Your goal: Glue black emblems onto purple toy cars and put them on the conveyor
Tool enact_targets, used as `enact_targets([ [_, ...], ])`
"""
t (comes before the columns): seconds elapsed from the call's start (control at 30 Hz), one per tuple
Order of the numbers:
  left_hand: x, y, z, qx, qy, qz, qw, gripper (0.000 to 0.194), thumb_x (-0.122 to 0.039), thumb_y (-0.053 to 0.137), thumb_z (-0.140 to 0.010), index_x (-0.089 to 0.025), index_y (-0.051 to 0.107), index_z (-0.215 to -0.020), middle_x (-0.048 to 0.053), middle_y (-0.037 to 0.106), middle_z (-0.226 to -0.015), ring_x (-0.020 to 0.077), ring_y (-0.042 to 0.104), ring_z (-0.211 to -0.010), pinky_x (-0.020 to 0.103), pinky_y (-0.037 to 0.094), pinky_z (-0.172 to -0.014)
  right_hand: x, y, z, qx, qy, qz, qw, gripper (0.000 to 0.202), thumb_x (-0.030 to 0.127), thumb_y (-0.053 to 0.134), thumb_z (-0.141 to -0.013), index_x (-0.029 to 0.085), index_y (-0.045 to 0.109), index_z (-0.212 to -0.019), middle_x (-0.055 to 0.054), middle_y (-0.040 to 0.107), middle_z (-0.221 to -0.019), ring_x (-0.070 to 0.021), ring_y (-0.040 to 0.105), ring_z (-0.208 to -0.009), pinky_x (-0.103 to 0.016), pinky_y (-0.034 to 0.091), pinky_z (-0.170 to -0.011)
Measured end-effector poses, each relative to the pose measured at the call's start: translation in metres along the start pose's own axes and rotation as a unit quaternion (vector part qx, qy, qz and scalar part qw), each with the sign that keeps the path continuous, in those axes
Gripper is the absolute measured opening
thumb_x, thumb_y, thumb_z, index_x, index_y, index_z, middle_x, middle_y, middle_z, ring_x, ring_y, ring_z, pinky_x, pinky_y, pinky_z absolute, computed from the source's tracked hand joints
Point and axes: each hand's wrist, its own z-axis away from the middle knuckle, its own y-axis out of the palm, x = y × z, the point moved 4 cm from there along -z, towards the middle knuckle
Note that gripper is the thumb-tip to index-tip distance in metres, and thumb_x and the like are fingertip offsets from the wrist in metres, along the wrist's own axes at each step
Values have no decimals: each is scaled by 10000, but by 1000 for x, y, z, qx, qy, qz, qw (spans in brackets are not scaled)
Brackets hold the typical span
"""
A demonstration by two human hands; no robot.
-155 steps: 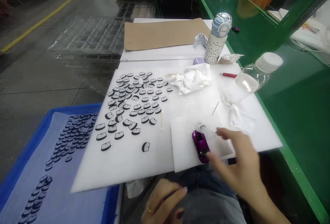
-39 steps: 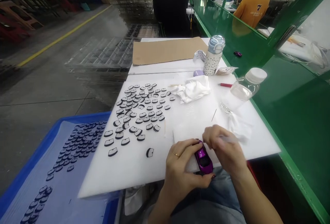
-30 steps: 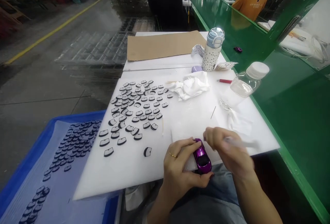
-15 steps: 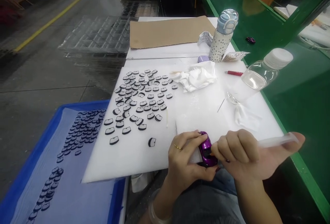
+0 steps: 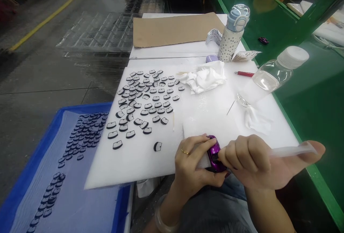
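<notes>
- Toy car (image 5: 214,150) was super shiny purple with black bits, gripped in the left hand (image 5: 195,161) by the table (image 5: 172,52) edge.
- Right hand (image 5: 249,161) curled against it; couldn't tell if it pinched anything.
- Blue tray (image 5: 120,208) held loads of dark parts (image 5: 88,129).
- Clear bottle (image 5: 281,70) had liquid (image 5: 256,89).

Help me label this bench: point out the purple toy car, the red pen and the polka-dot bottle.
Purple toy car (image 5: 214,150): head view, on its shiny bodywork.
Red pen (image 5: 245,74): head view, mid-barrel.
Polka-dot bottle (image 5: 231,39): head view, on its dotted body.

Gap left of clear bottle (image 5: 264,82)
</notes>
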Motion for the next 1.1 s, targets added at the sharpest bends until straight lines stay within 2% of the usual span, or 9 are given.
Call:
enact_targets([
  [0.33,-1,-1,-1,12,-1,-8,1000,495,-544,774,-736,-202,695,-1085,72,698,-982,266,726,-904,402,641,-750,2,-2,5,-18,-8,68,997,733,853,483,-759,198,297,-487,44,209,-393,-100,251,-410,-300,268,-503],
  [0.4,-1,-1,-1,10,-3,-5,1000,488,-534,777,-734,-204,696,-1085,72,699,-982,267,726,-904,403,640,-749,1,-2,5,-22,-22,81,996,728,811,487,-803,200,263,-475,50,175,-387,-97,220,-398,-295,249,-489],
  [0.57,0,1,1,0,-2,-2,1000,485,-528,773,-736,-200,692,-1085,73,696,-981,263,721,-893,404,631,-747,-4,4,10,-23,-66,121,990,675,542,538,-933,204,203,-455,61,135,-383,-89,179,-394,-300,222,-502],
  [0.77,2,2,3,5,-10,-5,1000,482,-497,794,-718,-205,689,-1086,73,700,-991,267,723,-896,423,620,-777,-5,8,20,6,-59,147,987,683,607,477,-950,195,228,-466,44,183,-415,-105,210,-424,-321,210,-529],
  [0.93,1,3,3,-4,-8,-5,1000,488,-496,803,-708,-195,691,-1076,74,698,-985,261,722,-891,412,615,-767,-1,9,23,35,-69,199,977,604,478,423,-1014,193,260,-507,37,236,-438,-116,225,-444,-327,230,-543],
  [1.1,1,3,2,3,-6,-10,1000,523,-531,813,-693,-201,696,-1082,72,698,-981,264,719,-893,410,617,-766,2,11,24,16,-74,238,968,581,432,405,-1026,192,244,-522,33,230,-446,-118,232,-440,-330,227,-529],
])
